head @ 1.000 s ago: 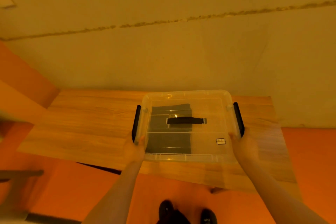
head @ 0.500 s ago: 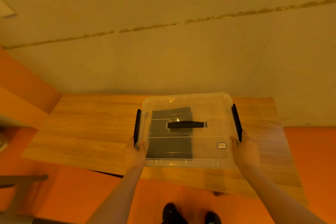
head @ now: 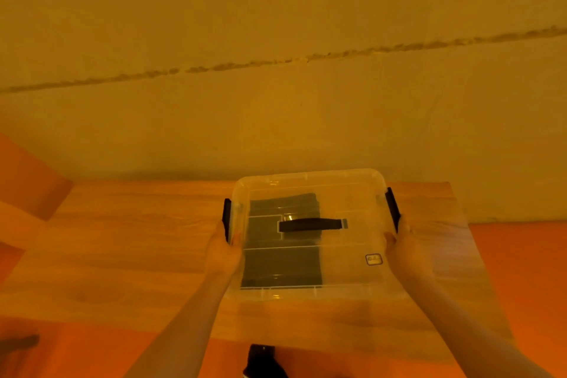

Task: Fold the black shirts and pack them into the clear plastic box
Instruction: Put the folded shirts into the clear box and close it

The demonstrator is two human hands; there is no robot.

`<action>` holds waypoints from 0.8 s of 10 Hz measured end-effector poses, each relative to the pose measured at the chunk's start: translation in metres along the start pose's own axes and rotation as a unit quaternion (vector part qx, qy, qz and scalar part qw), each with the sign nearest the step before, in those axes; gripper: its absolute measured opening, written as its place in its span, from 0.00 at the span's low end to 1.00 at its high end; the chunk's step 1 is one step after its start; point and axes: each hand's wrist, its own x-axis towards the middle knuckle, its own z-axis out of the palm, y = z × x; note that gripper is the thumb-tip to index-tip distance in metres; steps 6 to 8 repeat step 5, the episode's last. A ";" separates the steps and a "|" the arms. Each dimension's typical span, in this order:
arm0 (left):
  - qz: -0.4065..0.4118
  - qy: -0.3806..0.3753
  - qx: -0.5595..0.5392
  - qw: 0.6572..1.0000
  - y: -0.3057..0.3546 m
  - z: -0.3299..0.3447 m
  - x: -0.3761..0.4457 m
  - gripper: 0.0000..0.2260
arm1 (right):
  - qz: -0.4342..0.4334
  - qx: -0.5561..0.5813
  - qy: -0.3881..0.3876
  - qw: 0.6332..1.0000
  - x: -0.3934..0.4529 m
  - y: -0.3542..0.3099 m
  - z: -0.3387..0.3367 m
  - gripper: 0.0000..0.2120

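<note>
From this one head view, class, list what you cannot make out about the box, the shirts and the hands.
- How many shirts: they read as one dark block through the lid.
- Label text: too small and blurred.
- Fingertips of left hand and right hand: hidden behind the sides of the box.
- Whether the latches are locked: seen edge-on.
- Shoes: cut off by the bottom edge.

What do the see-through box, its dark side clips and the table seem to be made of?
The box looks like clear glossy plastic: the folded black shirts show through its lid and light glints off it. The side clips look like black matte plastic, though blurred. The table shows wood grain; solid wood or laminate, I cannot tell.
</note>
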 end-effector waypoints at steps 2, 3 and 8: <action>0.041 -0.022 0.006 0.999 0.005 -0.005 0.029 0.15 | 0.035 0.027 0.028 0.999 0.006 -0.009 0.012 0.24; 0.049 -0.042 0.049 0.997 0.005 -0.005 0.047 0.17 | 0.051 0.008 0.016 0.999 0.008 -0.022 0.014 0.24; 0.107 -0.070 0.228 0.965 0.046 -0.021 0.078 0.27 | 0.045 -0.186 0.038 0.981 0.020 -0.073 0.008 0.29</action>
